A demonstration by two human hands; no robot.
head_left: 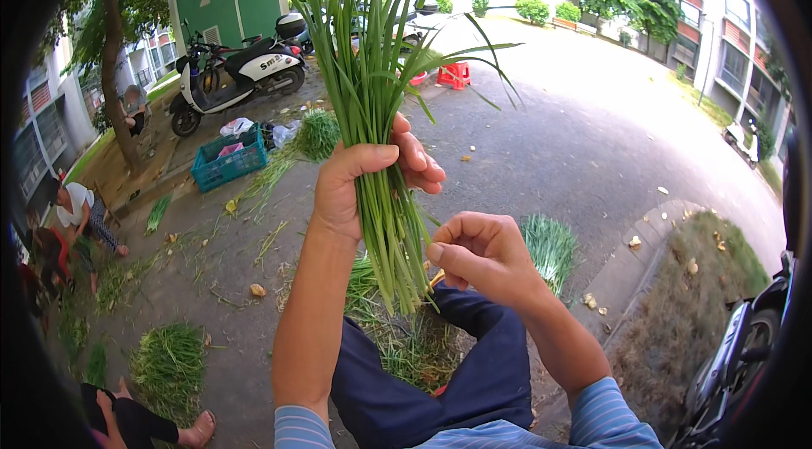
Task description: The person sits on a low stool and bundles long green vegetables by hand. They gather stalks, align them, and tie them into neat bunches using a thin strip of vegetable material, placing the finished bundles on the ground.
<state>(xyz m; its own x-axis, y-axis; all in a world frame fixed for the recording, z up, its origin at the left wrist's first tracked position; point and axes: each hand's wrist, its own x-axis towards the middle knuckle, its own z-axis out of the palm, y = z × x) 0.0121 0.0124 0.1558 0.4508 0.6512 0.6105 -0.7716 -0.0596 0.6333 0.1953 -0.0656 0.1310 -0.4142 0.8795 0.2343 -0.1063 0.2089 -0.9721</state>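
My left hand (338, 187) is closed around a bunch of long green garlic chives (368, 98), held upright in front of me. Their leaf tips fan out above the fist, and the paler stem ends hang below it. Beside those lower stems is my right hand (491, 261), its thumb and index finger pinched together at a thin chive leaf sticking out from the bunch. Loose chives and trimmings (414, 356) lie on the ground between my knees. Another bundle of chives (550, 250) rests on the pavement beyond my right forearm.
At left lies a heap of chives (169, 369), with more behind it near a teal crate (228, 160). Other people sit along the left edge, one in a white top (78, 202). A white scooter (241, 77) and a red stool (454, 75) stand farther back. A vehicle (727, 356) is at right.
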